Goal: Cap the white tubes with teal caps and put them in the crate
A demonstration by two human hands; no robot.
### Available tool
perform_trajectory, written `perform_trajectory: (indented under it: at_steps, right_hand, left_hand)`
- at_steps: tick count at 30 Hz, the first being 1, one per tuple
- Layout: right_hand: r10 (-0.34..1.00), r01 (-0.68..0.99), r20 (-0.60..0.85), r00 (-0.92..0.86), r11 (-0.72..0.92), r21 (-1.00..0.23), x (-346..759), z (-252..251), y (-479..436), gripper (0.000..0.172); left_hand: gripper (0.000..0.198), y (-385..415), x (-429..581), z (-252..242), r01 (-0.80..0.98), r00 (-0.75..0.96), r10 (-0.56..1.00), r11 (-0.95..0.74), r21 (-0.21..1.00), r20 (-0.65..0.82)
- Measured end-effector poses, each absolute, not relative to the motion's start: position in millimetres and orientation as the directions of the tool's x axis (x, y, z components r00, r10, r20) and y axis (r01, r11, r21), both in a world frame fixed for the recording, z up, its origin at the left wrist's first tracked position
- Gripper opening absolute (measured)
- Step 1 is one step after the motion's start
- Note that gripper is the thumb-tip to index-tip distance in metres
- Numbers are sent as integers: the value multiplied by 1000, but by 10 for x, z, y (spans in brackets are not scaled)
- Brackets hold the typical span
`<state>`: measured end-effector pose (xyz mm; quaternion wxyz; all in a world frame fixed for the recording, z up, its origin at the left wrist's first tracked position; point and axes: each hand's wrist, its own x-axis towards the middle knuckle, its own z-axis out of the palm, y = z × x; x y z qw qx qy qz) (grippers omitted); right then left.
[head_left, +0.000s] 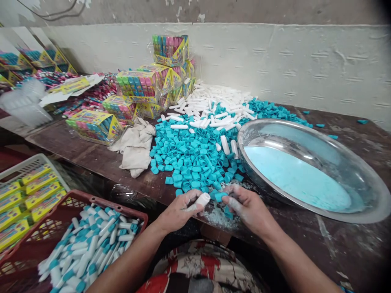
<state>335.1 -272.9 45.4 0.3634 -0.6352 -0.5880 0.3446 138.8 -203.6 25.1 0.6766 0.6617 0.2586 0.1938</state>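
Observation:
My left hand (187, 205) is closed around a small white plastic bottle (203, 199), its open neck tilted up toward the right. Powder dusts the fingers of my right hand (244, 203), which pinch a blue cap (220, 197) a short gap away from the bottle. Just beyond both hands spreads a heap of loose blue caps (189, 154). White bottles (220, 97) lie piled behind the caps. To the right rests a wide metal basin (339, 162) containing pale blue powder (293, 175).
At lower left, a red crate (116, 206) holds white bottles with blue caps. Beside it sits a pale basket (45, 156) of yellow boxes. A cloth (136, 146) and wrapped display packs (137, 85) are on the table. Spilled powder (220, 217) marks the table edge.

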Motion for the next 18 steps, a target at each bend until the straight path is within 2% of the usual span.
perform_trajectory:
  at_steps: [2, 6, 9, 11, 14, 16, 18]
  right_hand:
    - [996, 369, -71, 45, -82, -926, 3415, 560, -2788, 15]
    - [989, 315, -146, -16, -134, -940, 3441, 625, -2862, 15]
    - [974, 226, -222, -50, -205, -952, 3447, 560, -2865, 18]
    - [956, 170, -277, -92, -259, -951, 3473, 509, -2855, 20]
    - [935, 144, -324, -143, -304, -942, 3537, 459, -2843, 21]
    - [930, 116, -335, -154, -320, -940, 3575, 441, -2840, 22]
    - [928, 84, -342, -145, -333, -939, 3587, 426, -2833, 22]
  left_hand:
    - [19, -2042, 1421, 282, 142, 831, 545, -12, 990, -113]
    - [22, -2047, 1492, 302, 196, 886, 446, -108, 975, -129]
    - [22, -2054, 1557, 306, 230, 905, 415, -301, 925, -89]
    - [24, -2071, 1614, 303, 308, 905, 413, -470, 827, -102]
    - [29, -2114, 1717, 292, 446, 885, 435, -687, 573, -167]
    - [31, -2142, 1787, 288, 506, 862, 466, -762, 405, -199]
    - [28, -2160, 1851, 287, 544, 838, 494, -786, 295, -229]
